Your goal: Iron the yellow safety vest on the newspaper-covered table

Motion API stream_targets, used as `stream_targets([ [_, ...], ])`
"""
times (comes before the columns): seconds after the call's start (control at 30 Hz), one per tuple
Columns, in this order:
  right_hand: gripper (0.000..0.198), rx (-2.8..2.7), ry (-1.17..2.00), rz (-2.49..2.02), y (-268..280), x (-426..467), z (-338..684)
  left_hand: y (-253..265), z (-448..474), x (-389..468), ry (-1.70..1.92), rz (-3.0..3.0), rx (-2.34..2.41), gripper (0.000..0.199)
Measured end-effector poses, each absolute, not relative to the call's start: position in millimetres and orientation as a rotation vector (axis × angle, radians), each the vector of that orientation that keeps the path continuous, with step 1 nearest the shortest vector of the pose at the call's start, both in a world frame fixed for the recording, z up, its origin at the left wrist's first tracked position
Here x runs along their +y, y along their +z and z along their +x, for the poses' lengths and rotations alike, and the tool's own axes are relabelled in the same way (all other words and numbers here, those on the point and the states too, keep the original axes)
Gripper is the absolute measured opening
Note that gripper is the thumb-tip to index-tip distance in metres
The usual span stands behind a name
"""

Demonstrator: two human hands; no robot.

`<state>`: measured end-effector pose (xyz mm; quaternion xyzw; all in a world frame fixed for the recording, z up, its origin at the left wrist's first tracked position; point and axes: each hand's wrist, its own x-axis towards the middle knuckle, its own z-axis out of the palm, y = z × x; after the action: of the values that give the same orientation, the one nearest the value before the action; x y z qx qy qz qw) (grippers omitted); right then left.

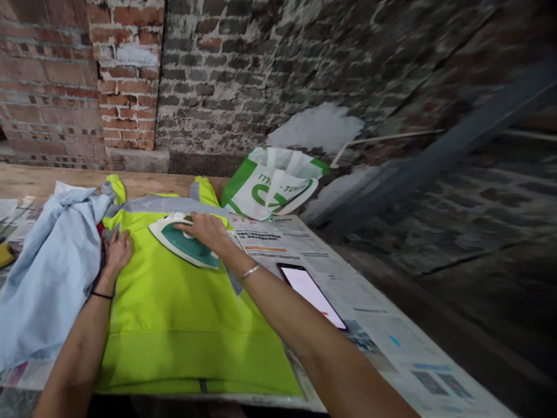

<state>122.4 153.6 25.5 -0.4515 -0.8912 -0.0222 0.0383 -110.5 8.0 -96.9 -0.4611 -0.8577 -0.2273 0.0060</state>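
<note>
A bright yellow-green garment with grey bands (174, 313) lies spread flat over the table. My right hand (208, 229) is closed round the handle of a white and teal clothes iron (185, 245), whose soleplate rests on the garment's upper part. At the garment's left edge, my left hand (116, 251) lies on the fabric with its fingers stretched out. A light blue piece of clothing (56, 261) is heaped just left of that hand, partly over the garment's side. A bit of red shows between the two fabrics.
Newspaper (383, 325) covers the table, and a phone with a lit screen (313, 295) lies on it to the right. Behind stands a green and white shopping bag (265, 186). A yellow object (6, 254) sits at the far left. A brick wall (209, 87) rises behind.
</note>
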Motion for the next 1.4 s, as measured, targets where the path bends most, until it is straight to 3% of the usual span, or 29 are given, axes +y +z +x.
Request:
stream_targets([
  [0.27, 0.067, -2.742, -0.057, -1.360, 23.9, 178.8, 109.7, -99.9, -109.8, 7.5, -0.702, -1.444, -2.680, 0.054],
  [0.8, 0.048, -3.134, -0.013, -0.849, 32.7, 83.3, 213.0, -83.4, -105.0, 2.5, -0.584, -1.444, -2.704, 0.055],
  [1.03, 0.049, -3.097, -0.055, -0.759, 31.8, 98.7, 193.8, -57.3, -107.2, 45.7, -0.380, -1.452, -2.728, 0.036],
  [1.2, 0.052, -3.129, -0.066, -0.686, 30.1, 106.1, 191.2, -44.1, -126.8, 86.7, -0.288, -1.643, -2.648, 0.043],
  [1.4, 0.058, -3.139, 0.012, -0.774, 34.0, 101.0, 202.3, -59.1, -152.9, 71.3, -0.272, -1.514, -2.693, 0.044],
])
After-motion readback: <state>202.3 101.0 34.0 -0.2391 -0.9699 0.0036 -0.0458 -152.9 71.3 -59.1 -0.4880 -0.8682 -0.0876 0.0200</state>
